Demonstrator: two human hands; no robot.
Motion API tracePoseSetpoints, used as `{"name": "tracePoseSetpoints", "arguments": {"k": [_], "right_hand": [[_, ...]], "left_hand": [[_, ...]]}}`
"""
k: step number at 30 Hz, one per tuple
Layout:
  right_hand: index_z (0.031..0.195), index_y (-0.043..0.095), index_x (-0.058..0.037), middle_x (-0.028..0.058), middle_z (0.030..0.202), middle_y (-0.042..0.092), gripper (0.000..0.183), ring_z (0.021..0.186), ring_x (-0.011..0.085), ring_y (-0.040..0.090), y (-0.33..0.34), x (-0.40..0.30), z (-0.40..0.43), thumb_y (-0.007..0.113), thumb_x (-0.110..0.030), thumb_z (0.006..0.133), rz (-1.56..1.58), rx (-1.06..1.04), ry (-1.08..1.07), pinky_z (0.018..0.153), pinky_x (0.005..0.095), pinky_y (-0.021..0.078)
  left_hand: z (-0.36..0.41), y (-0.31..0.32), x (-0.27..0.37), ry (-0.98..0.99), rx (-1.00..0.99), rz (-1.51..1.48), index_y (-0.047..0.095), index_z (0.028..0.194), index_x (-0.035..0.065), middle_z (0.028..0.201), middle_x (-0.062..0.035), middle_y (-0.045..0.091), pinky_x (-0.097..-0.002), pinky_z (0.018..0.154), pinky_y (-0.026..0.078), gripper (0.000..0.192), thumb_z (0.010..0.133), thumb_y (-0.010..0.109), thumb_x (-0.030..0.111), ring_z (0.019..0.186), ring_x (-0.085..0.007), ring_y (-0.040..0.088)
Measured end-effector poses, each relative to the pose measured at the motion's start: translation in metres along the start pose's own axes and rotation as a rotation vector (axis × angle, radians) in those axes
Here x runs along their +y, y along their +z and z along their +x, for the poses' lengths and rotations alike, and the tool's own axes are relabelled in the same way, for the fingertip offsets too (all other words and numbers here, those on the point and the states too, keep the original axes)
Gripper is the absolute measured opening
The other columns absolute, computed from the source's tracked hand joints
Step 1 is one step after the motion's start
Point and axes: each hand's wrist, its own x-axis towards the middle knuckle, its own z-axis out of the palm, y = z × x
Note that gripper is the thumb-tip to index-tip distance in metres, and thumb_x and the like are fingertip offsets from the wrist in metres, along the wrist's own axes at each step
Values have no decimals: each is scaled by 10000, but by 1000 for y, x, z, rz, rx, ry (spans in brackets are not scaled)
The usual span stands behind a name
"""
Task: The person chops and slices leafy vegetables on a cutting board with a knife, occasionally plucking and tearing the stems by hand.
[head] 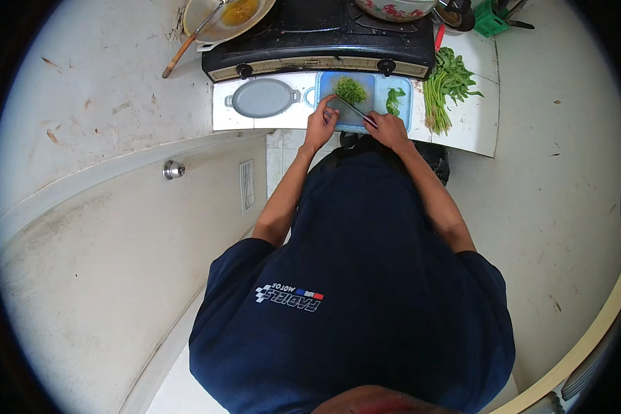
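My right hand (389, 130) grips the handle of a kitchen knife (353, 108), whose blade slants up and left over a blue cutting board (406, 121). At the blade's tip is the index finger of my left hand (321, 124); its thumb stays apart from that finger. Just beyond the blade lies a heap of finely chopped greens (350, 89). A few loose green leaves (395, 101) rest on the lighter right part of the board. To the right, a bunch of leafy greens (447, 85) lies on the white tiled counter (476, 124), stems towards me.
A grey oval dish (265, 98) with two side handles sits left of the board. Behind stands a black gas stove (310, 44) with a patterned pot (398, 9). A pan (196, 20) holding yellow-orange contents and a wooden-handled utensil (180, 56) is upper left. A green basket (489, 19) stands back right.
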Motion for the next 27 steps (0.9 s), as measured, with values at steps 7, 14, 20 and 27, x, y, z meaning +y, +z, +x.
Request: {"name": "tracePoseSetpoints", "arguments": {"k": [7,14,20,27], "right_hand": [[1001,710,-96,167,807,737,382,767,389,723,-17,-5,-2,685,-472,939,50,97,-54,692,494,569],[902,709,-94,156,749,708,440,732,386,708,-20,3,-16,696,-532,931,98,136,-27,662,482,550],[854,687,-83,162,702,684,485,714,398,701,-15,6,-26,673,-561,938,167,119,-4,660,503,541],[880,693,-80,169,711,683,453,723,397,697,-11,5,-36,681,-528,948,221,86,-45,679,491,536]], "left_hand": [[18,3,12,187,-239,209,595,1396,118,883,-117,721,-394,655,542,491,913,678,95,687,-268,681],[35,-3,22,166,-203,334,594,1388,126,906,-133,733,-448,725,559,508,888,679,143,788,-355,708],[30,-9,25,65,-303,150,606,1356,144,771,-104,667,-373,659,537,505,861,667,69,682,-249,685],[29,-13,13,55,-206,177,614,1333,119,722,-84,643,-352,641,523,478,863,674,56,642,-209,654]]}}
